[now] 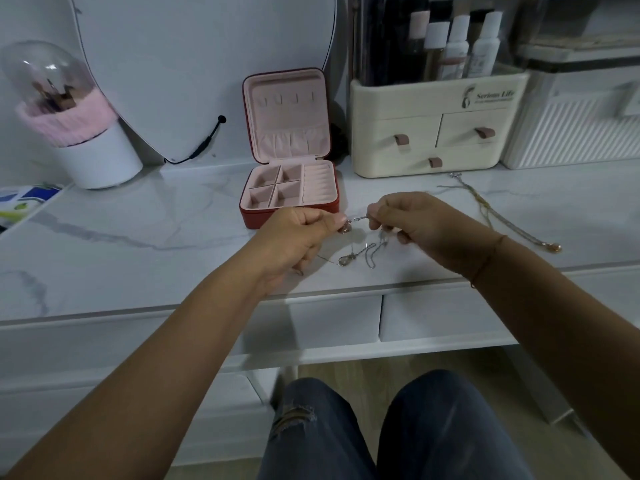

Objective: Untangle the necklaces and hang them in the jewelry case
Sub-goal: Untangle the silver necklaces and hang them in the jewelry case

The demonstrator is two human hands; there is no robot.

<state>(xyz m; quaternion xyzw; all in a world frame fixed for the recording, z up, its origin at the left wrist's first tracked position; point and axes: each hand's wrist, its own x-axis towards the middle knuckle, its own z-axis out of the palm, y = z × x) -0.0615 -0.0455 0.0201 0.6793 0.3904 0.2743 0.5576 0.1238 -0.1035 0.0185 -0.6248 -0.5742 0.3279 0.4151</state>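
Observation:
A tangle of thin silver necklaces (367, 251) hangs between my hands just above the marble tabletop, with one teardrop pendant (347, 260) lying on the surface. My left hand (298, 237) pinches a chain and a small pendant at its fingertips. My right hand (408, 216) pinches the same chain a short way to the right, and loops droop below it. A gold necklace (498, 216) lies stretched out on the table to the right, apart from both hands. The red jewelry case (289, 211) stands open behind my left hand, its pink lid upright with a row of hooks.
A cream drawer organiser (436, 133) with bottles stands at the back right, a ribbed white box (575, 133) beside it. A white cup with a pink-trimmed clear dome (69, 133) stands at the back left, a mirror (201, 64) behind the case. The table's front edge (138, 313) runs below my forearms.

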